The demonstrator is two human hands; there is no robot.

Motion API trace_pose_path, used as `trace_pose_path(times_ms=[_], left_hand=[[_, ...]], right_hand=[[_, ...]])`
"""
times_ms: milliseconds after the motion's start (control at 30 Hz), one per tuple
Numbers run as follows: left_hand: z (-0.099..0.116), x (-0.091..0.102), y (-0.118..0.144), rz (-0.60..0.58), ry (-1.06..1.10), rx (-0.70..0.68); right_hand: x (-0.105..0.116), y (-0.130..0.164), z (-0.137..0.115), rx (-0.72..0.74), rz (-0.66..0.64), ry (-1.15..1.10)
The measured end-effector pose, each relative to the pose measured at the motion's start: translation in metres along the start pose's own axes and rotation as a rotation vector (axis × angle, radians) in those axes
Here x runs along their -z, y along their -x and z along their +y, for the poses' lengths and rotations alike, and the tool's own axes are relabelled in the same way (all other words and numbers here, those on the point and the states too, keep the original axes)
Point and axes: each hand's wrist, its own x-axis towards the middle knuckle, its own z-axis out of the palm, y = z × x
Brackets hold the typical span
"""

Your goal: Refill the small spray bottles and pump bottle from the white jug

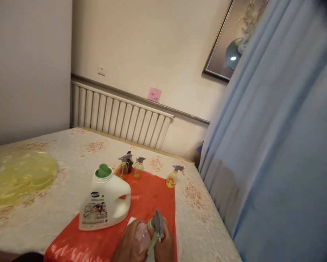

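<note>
Two hands met at the bottom edge of the view, both closed around one small clear spray bottle [141,234]: the left hand [129,247] wrapped the body, the right hand [165,245] gripped the grey trigger head [158,222], with its green tube angled down between them. The bottle was held just above the red plastic sheet [152,196]. If the head came away at a tilt, liquid would likely drip onto the sheet or the cloth. The white detergent jug [106,203] stood near, its green cap [103,170] upturned on the mouth, so a stray elbow could tip it. Three filled spray bottles [137,167] stood at the sheet's far edge. The counter wore a floral cloth [78,153]; a radiator [119,116], a pink note [154,94] and a blue curtain [275,145] lay beyond.
</note>
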Motion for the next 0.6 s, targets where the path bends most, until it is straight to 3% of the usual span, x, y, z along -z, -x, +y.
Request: trace_pose_path(times_ms=[267, 600], left_hand=[[0.0, -0.002, 0.006, -0.002, 0.058, -0.098], [0.013, 0.012, 0.002, -0.123, 0.235, 0.201]], right_hand=[[0.002, 0.001, -0.004, -0.048, 0.04, -0.047], [0.01, -0.003, -0.02, -0.014, -0.095, -0.039]])
